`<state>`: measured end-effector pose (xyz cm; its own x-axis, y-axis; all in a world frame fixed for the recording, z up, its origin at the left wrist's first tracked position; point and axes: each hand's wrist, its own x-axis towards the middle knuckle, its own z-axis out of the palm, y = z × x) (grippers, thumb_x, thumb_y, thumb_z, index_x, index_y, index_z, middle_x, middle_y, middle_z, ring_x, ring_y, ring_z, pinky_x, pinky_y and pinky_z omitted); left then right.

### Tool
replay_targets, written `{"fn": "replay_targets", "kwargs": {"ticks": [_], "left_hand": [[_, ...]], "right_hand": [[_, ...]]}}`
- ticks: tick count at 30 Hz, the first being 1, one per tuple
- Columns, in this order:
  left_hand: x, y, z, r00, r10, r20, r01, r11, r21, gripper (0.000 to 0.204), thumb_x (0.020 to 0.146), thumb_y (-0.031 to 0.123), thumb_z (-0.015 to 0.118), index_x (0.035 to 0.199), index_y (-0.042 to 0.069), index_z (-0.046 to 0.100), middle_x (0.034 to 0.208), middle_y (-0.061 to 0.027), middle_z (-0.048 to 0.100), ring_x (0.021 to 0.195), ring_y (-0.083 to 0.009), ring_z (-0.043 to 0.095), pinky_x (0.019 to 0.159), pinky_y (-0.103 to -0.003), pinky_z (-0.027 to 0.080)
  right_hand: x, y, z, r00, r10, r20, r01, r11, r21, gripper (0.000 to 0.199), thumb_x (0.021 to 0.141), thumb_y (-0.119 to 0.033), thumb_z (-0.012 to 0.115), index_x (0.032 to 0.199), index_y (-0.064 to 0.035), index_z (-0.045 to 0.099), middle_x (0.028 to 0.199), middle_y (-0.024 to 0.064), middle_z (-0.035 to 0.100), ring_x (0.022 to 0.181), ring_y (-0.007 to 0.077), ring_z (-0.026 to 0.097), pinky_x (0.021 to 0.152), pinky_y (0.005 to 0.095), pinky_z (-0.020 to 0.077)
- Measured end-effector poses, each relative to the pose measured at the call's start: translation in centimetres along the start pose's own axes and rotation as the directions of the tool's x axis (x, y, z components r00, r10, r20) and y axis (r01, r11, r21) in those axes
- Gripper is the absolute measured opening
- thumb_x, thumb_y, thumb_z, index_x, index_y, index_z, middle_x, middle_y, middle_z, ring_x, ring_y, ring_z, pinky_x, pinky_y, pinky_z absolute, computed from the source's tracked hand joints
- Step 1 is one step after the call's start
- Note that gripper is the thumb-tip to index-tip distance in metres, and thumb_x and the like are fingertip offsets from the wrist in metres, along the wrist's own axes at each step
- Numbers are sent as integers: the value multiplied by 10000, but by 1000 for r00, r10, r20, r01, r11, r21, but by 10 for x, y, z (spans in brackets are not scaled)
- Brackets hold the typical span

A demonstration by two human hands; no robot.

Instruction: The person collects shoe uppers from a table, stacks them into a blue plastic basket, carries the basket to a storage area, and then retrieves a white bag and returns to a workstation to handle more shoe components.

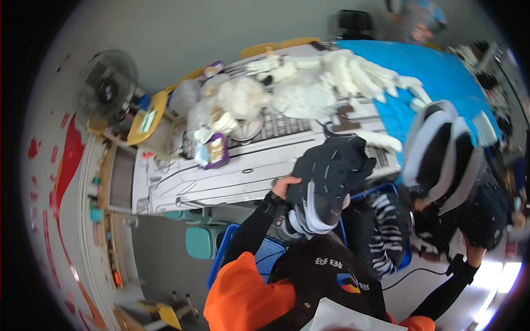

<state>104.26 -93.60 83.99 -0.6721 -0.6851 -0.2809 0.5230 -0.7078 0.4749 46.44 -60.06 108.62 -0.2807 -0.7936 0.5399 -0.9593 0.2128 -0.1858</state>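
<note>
My left hand [283, 187] is closed on the edge of a stack of black caps [333, 165], thumb on the outside and the other fingers mostly hidden. Curved grey and white edges [313, 214] show nested at the stack's lower end. At the lower right, my right hand [474, 254] reaches against a black cap-like piece [488, 218], which covers its fingers. Beyond it stands a large nested stack of black and white curved pieces [441, 154]. More black pieces with white stripes [386, 231] fill a blue basket [407, 258] between my arms.
Ahead, a table with a line-patterned cover [232, 185] carries clear plastic bags [243, 96], white curved pieces [359, 74] and a purple-edged pack [217, 151]. A blue sheet [441, 74] covers its right part. A teal stool [200, 243] and fan [107, 88] stand left; a person [418, 22] is far right.
</note>
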Motion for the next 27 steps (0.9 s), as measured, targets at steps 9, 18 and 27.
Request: {"fn": "replay_targets", "kwargs": {"ticks": [9, 18, 27], "left_hand": [[-20, -88, 65, 920, -312, 237, 279, 947, 162, 647, 815, -8, 574, 1430, -52, 378, 1348, -202, 552, 1213, -288, 579, 1066, -392, 446], [156, -114, 105, 677, -667, 311, 447, 708, 546, 715, 697, 45, 604, 1384, -69, 444, 1272, -196, 611, 1114, -303, 627, 1009, -374, 472], [318, -247, 146, 316, -896, 313, 617, 444, 649, 755, 628, 54, 617, 1352, -96, 463, 1270, -209, 608, 1132, -329, 616, 1015, -378, 464]], "right_hand": [[-150, -35, -193, 997, -40, -64, 36, 997, -63, 434, 710, -167, 720, 1105, -38, 597, 1107, 110, 638, 1051, 247, 591, 981, 402, 423], [-189, -94, -209, 990, -130, 47, 135, 980, -145, 294, 655, -182, 636, 926, -67, 637, 960, 56, 661, 917, 206, 614, 941, 410, 423], [-181, -86, -138, 969, -17, 247, 57, 986, -159, 221, 606, -195, 560, 767, -92, 672, 829, 8, 681, 797, 170, 634, 904, 418, 424]]}}
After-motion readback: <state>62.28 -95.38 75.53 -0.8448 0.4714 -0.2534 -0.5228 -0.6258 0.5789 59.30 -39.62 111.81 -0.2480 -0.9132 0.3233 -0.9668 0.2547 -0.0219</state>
